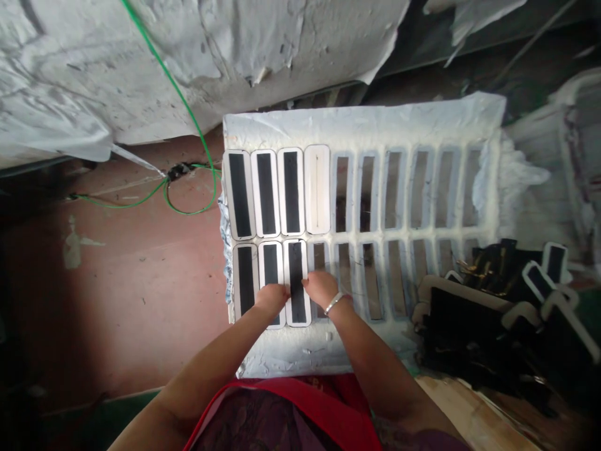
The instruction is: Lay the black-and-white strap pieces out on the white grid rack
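A rounded rectangular piece [297,307] with a black middle and a white border lies in the near row of a white frame [404,119] with rectangular openings. My left hand [272,299] is closed at its left edge, over the similar neighbouring piece [271,263]. On the other edge, my right hand [322,289], with a bracelet at the wrist, pinches the same piece. Both sets of fingertips are partly hidden. More black-and-white pieces [241,194] fill the left end of both rows. A plain cream piece [318,188] with a thin dark centre line ends the far row's filled part.
Uncovered openings [394,188] continue along the frame's right side. At the lower right lies a heap of black and beige pieces [469,313]. A green cord [188,106] hangs down at the left above a reddish surface [173,263]. Stained white sheeting [282,37] stands behind.
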The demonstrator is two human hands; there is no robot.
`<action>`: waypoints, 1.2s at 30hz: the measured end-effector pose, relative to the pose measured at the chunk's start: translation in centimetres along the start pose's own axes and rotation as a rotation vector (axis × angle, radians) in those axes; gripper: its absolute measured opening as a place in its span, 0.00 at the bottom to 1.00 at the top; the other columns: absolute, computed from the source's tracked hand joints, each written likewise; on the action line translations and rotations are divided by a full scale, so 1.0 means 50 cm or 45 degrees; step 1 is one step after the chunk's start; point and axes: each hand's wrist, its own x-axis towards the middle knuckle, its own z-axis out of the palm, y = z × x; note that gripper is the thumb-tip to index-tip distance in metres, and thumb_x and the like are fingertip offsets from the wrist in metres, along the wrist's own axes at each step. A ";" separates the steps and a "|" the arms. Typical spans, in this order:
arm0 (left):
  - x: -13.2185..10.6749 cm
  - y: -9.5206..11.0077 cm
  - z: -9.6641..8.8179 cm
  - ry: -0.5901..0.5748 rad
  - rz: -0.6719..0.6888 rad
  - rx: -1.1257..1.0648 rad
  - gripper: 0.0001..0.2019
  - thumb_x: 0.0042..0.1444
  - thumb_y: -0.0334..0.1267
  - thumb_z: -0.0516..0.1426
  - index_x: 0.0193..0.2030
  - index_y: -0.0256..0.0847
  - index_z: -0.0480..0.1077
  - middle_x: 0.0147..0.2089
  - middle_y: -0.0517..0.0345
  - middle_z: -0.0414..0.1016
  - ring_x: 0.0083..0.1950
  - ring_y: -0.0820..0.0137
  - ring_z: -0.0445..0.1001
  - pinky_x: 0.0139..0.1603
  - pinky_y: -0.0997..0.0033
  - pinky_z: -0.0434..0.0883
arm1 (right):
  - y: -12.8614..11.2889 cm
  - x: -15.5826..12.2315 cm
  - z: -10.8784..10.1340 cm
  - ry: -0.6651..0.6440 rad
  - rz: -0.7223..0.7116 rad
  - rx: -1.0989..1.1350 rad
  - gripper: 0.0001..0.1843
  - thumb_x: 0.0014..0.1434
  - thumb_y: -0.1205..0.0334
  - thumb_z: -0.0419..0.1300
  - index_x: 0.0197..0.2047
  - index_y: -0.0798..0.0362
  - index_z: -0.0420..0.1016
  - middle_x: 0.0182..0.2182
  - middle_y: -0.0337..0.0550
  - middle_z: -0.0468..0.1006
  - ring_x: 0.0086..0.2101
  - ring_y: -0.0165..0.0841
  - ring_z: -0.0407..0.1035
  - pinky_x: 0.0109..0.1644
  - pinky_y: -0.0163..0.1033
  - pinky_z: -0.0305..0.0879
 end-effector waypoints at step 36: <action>-0.140 -0.004 0.195 0.374 0.507 0.407 0.22 0.59 0.41 0.50 0.56 0.30 0.66 0.65 0.40 0.54 0.65 0.56 0.54 0.62 0.57 0.60 | 0.732 -0.467 -0.179 0.353 1.050 -0.340 0.20 0.56 0.58 0.53 0.50 0.56 0.64 0.48 0.62 0.68 0.45 0.47 0.67 0.41 0.46 0.61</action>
